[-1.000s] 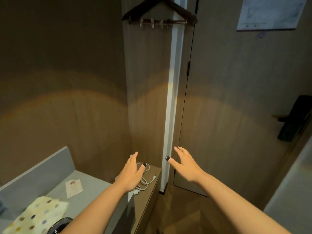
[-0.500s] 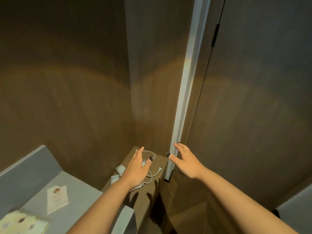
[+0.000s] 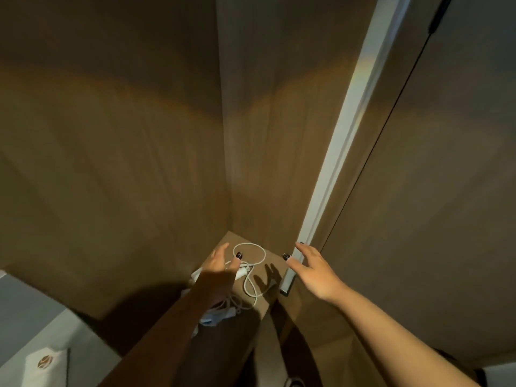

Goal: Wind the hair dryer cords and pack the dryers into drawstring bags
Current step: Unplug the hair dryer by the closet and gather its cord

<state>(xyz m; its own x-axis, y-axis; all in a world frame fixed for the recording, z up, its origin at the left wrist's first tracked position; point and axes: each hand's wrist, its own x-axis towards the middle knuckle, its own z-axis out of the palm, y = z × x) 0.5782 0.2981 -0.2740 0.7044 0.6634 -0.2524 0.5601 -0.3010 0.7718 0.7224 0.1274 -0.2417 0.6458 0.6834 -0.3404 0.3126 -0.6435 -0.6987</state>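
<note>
A white cord (image 3: 255, 270) lies in loose loops on a small brown wooden shelf (image 3: 268, 298) in the corner. My left hand (image 3: 220, 265) hovers just above the cord's left side, fingers spread and holding nothing. Under my left forearm lies a pale white and bluish bundle (image 3: 216, 317), partly hidden; I cannot tell what it is. My right hand (image 3: 312, 270) is to the right of the shelf near the white door frame (image 3: 335, 174), fingers straight, holding nothing. No hair dryer body is plainly visible.
Brown wooden walls close the corner behind and left of the shelf. A dark door (image 3: 432, 191) stands to the right. A grey surface (image 3: 33, 347) with a white card (image 3: 46, 364) lies at the lower left.
The view has tilted down and moved closer to the shelf. Both hands have reached further forward; the left hand now hovers over the cord.
</note>
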